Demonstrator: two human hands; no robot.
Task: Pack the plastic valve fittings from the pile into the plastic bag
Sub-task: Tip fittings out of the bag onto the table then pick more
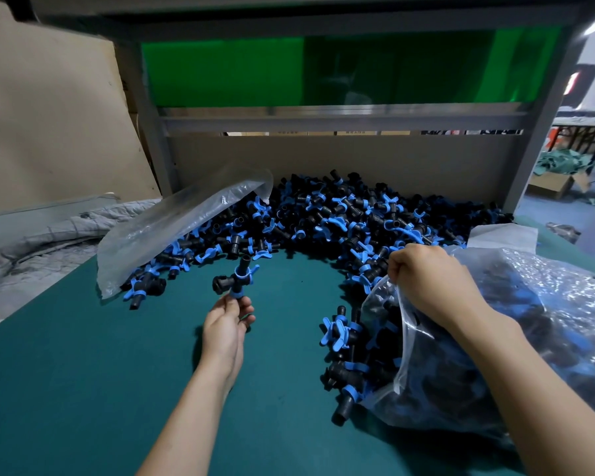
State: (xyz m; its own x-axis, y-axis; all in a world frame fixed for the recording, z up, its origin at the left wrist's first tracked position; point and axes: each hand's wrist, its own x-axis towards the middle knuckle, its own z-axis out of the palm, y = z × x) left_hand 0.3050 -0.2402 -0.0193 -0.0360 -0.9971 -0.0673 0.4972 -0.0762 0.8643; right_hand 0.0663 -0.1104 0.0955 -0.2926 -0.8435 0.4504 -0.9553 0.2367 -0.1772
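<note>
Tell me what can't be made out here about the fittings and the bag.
Head view only.
How full the plastic bag is: film glare, and the right edge cuts it off.
Pile under the second bag at left: cloudy film covers it.
Right hand: fingertips curl into the bag's rim, behind the knuckles.
Valve fitting: left hand covers its lower end.

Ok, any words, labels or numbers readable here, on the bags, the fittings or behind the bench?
Nothing reads clearly.
Marks on the boxes behind the bench gap: too small and blurred.
Red and white sign, far right: blurred.
No print visible on the plastic bag, the pile or the spare bag.
</note>
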